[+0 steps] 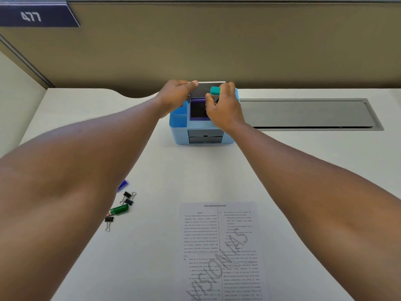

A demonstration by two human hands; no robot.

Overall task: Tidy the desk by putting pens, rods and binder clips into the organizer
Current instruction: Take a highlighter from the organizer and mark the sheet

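My right hand (223, 106) is over the top of the blue organizer (196, 127), fingers curled round a teal-capped object (215, 92) that stands upright just above the rear right part of the box — whether it is a pen or a rod I cannot tell. My left hand (173, 97) reaches in from the other side and pinches the upper left corner of a flat grey panel (206, 90) standing upright at the back of the organizer; the thumb lies along its top edge. Between the two hands I see a dark purple-rimmed compartment, and lower on the front face two small grey drawers.

Out from there, the organizer sits on a pale off-white desk (303, 170), near its far edge. To its right a long grey metal cable hatch (303, 114) is set flush into the surface. Nearer me, a printed sheet (221, 250) of two text columns with a faint diagonal watermark lies flat.

By my left forearm are the loose items: two binder clips (128, 198) close together, a green marker (119, 210) just below them, a third black clip (108, 222) beside the marker's tip, and a blue corner of something (122, 184) half hidden under my arm.

Behind the desk — a tan partition wall (238, 44), with a dark sign reading 477 (32, 17) at upper left.
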